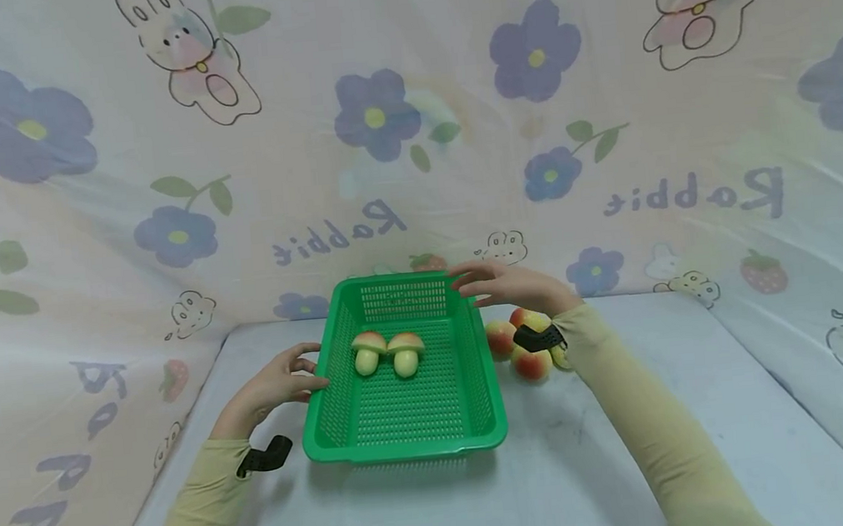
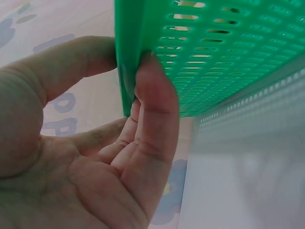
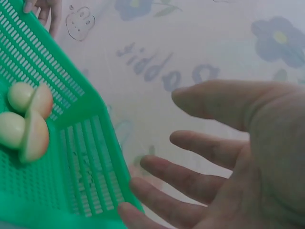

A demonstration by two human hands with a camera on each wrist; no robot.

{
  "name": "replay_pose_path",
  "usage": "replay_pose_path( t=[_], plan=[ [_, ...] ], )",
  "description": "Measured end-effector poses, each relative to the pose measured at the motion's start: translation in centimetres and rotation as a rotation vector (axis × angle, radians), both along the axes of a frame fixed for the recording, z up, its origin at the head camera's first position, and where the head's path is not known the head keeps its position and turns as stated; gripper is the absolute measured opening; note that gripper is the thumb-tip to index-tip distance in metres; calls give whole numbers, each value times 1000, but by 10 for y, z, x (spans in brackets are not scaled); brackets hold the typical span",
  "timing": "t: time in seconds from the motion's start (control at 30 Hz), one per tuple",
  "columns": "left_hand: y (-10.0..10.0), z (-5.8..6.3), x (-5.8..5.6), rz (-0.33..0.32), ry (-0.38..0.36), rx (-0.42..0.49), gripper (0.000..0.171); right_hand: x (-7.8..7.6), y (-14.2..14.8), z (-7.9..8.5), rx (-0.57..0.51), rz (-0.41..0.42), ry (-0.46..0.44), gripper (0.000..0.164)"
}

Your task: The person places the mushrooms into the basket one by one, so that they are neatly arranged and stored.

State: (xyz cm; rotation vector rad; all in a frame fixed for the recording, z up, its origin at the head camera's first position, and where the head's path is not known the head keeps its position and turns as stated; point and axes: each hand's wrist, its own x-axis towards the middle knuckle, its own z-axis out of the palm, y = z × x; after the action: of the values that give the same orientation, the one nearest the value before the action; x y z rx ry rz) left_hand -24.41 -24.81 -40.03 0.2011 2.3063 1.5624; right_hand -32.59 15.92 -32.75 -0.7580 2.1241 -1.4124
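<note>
A green perforated plastic basket point(image 1: 408, 450) is in the middle of the head view, with two toy mushrooms point(image 1: 367, 353) inside, toward its left. My left hand point(image 1: 275, 390) grips the basket's left rim. In the left wrist view, the thumb lies on one side of the rim and the curled fingers point(image 2: 155, 109) on the other; the basket wall stands above the white surface. By the far right corner is my right hand point(image 1: 509, 284), its fingers spread and loosely bent. The right wrist view shows nothing held in it; the lower fingertips come close to the rim, contact unclear.
Several red-and-yellow peach-like fruits point(image 1: 531, 364) lie right of the basket, partly under my right forearm. A yellow-green item point(image 1: 561, 357) beside them is mostly hidden. The white table point(image 1: 413, 514) meets a patterned cloth backdrop point(image 1: 458, 168) at the back and sides.
</note>
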Motion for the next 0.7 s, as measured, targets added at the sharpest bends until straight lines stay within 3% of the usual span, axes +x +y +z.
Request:
replay_pose_path(
  t=[0.4, 0.7],
  plan=[
    [1, 1, 1, -6, -1, -7, 76, 2, 57, -1, -20, -136, 4, 48],
    [1, 0, 0, -9, 7, -7, 76, 10, 96, -6, -61, -180, -11, 51]
  ],
)
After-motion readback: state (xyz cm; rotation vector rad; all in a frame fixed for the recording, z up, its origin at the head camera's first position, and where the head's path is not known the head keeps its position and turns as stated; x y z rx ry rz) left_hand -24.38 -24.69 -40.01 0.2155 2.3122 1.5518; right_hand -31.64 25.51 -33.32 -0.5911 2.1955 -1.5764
